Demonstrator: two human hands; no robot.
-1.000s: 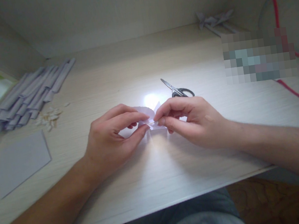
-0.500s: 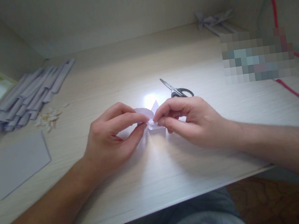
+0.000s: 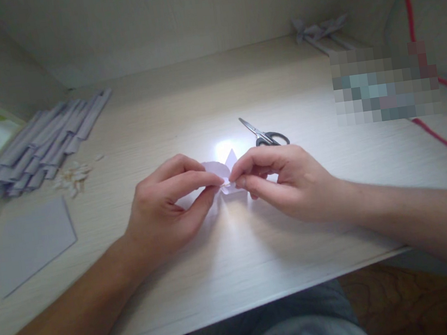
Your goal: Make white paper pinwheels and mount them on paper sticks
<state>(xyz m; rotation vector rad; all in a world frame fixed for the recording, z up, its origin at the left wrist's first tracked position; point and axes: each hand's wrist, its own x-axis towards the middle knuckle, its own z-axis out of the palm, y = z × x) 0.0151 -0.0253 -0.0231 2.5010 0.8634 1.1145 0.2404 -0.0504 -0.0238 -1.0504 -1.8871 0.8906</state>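
Near the middle of the table, a small folded piece of white paper (image 3: 216, 169) is held between both hands. My left hand (image 3: 174, 199) is closed in a pinch, with thumb and forefinger on the paper's left side. My right hand (image 3: 280, 174) pinches its right side, fingertips almost touching those of the left. A pointed flap of the paper sticks up between the hands. The fine detail at the fingertips is too small to make out. Just beyond my right hand lie scissors (image 3: 264, 135) with black handles, blades pointing away to the left.
Several rolled paper tubes (image 3: 54, 132) are piled at the left. Beside them lie small pale scraps (image 3: 71, 177) and a stack of white paper (image 3: 36, 244). Folded paper pieces with stems (image 3: 322, 28) lie at the back right, near a blurred-out object (image 3: 382, 89) and a red cord (image 3: 408, 0).
Almost nothing differs. My left fingertips have shifted very slightly on the paper; both hands keep their pinch and the scissors lie in the same place.
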